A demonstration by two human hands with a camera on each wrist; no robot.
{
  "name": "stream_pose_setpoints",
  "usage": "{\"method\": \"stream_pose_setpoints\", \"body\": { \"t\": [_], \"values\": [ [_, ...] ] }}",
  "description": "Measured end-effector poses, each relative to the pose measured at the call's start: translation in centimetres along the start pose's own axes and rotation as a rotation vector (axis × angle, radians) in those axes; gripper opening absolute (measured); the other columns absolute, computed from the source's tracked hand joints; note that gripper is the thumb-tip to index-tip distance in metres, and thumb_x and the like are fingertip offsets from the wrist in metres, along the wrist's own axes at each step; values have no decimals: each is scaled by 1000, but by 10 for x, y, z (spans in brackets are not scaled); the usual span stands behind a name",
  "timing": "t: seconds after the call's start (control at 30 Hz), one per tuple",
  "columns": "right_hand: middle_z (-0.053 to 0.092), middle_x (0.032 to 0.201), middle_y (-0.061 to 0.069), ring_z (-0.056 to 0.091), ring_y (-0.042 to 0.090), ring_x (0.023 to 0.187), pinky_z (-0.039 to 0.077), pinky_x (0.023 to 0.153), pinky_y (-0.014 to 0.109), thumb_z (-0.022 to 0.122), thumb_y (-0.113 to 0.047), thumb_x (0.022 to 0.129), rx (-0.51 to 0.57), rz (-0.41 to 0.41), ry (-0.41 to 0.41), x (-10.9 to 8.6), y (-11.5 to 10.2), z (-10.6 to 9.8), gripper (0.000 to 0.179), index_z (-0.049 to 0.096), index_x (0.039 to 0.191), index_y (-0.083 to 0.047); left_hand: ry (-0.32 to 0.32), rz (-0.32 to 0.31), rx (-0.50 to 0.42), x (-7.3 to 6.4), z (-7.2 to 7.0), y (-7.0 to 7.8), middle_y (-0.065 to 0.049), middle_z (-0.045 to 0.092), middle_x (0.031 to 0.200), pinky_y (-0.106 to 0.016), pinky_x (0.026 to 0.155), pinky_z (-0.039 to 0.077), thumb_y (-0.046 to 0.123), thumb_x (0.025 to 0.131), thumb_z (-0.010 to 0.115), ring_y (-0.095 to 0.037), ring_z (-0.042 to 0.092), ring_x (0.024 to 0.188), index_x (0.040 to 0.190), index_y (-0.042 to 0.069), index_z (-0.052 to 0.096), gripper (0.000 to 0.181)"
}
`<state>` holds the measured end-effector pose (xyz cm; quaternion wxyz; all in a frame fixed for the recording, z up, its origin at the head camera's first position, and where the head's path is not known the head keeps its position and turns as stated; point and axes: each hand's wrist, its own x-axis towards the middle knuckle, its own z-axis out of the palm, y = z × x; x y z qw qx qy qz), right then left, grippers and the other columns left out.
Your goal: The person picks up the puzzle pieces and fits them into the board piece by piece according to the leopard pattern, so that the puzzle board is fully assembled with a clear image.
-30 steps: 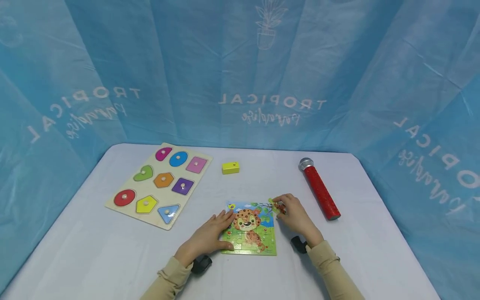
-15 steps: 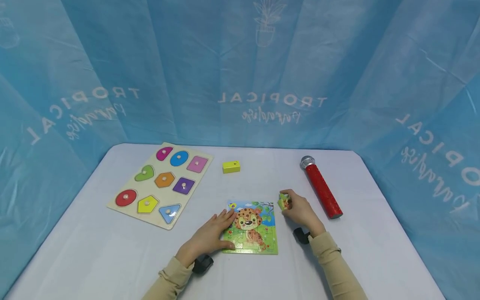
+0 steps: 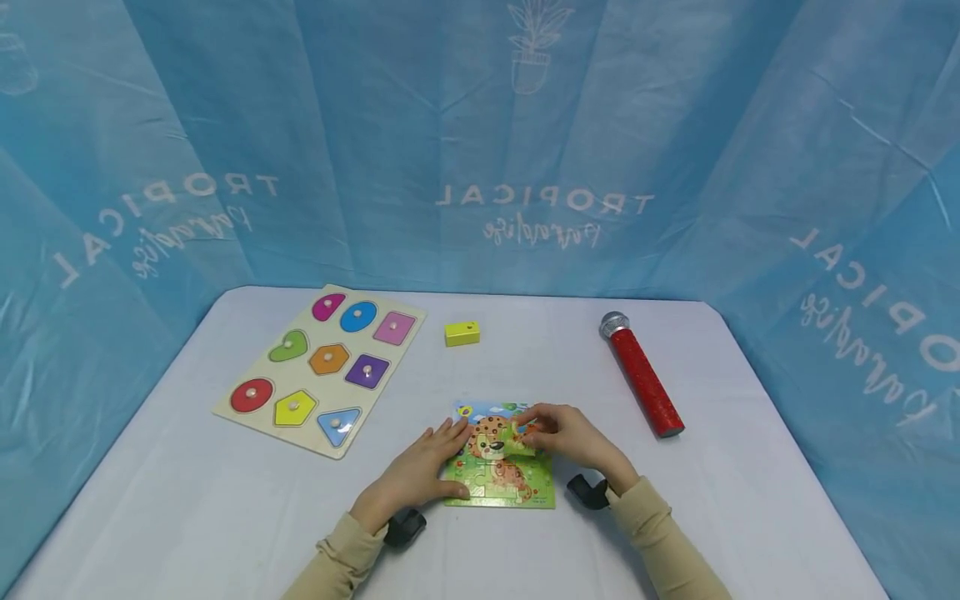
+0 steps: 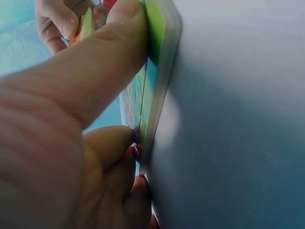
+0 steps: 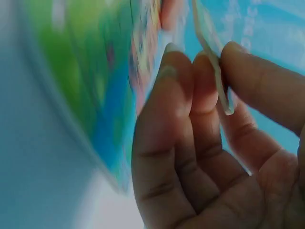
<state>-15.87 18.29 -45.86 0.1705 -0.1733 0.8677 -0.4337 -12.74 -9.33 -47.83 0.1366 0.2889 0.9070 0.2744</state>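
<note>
A jigsaw puzzle [image 3: 487,490] with a cartoon leopard lies flat on the table. My left hand [image 3: 420,471] rests on its left side, fingers spread and thumb on the lower left corner; the left wrist view shows the thumb pressing on the board's edge [image 4: 159,95]. Over the puzzle's upper right part, my right hand [image 3: 576,435] pinches a green and orange jigsaw piece [image 3: 516,442]. Seen nearly edge-on in the right wrist view, the piece [image 5: 209,40] is between thumb and fingers, apart from the board [image 5: 81,81]. The hand and piece hide part of the leopard.
A shape board [image 3: 300,383] with coloured knobbed pieces lies at the left. Behind the puzzle is a small yellow block [image 3: 461,334]. A red microphone [image 3: 647,383] lies at the right. Blue printed cloth [image 3: 480,142] surrounds the white table.
My right hand first drew the piece away from the puzzle's upper right, then brought it back left over the leopard, turning it. The left hand has stayed in place.
</note>
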Motion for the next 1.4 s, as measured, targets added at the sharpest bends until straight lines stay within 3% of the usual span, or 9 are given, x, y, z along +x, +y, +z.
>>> {"method": "stream_pose_setpoints", "body": {
  "t": [0.13,0.33,0.47,0.7,1.2,1.4],
  "values": [
    [67,83,0,56,5,71,47,61,18,68,-19,90,-23,-34,-84,0,-4,17,14,67,98,-7,1,9,0,1,1,1,-17,25,159,-58,120,18,37,80,76,-40,20,147,151,3,30,91],
    [60,73,-6,50,3,62,43,56,18,75,-19,84,-117,-52,-100,-6,-6,30,12,69,93,-13,-3,8,-2,2,3,3,-16,26,159,-58,121,18,39,80,76,-39,21,147,150,3,31,90],
    [59,74,-6,50,5,64,44,57,20,78,-19,81,-147,-38,-110,-7,-9,32,14,67,90,-16,2,7,-7,1,2,4,-17,26,159,-58,120,18,38,80,76,-40,21,147,150,2,32,91],
    [56,89,-4,47,10,78,43,68,24,85,-24,73,-287,-75,-48,-6,-16,39,29,63,90,-15,1,-3,-12,0,-1,4,-18,26,159,-58,121,18,38,80,76,-40,21,147,150,1,31,91],
    [55,83,-3,45,12,73,40,63,25,85,-14,73,-274,-56,-27,-5,-17,44,29,61,90,-13,7,-11,-28,-4,0,5,-18,27,159,-58,121,18,35,80,77,-41,21,147,150,1,32,90],
    [59,90,-3,49,10,77,43,67,22,78,-24,82,-168,-46,-47,-7,-9,34,26,63,100,-13,3,-3,-24,-5,2,4,-18,27,158,-58,121,18,37,80,76,-41,22,147,150,0,32,90]
  ]
}}
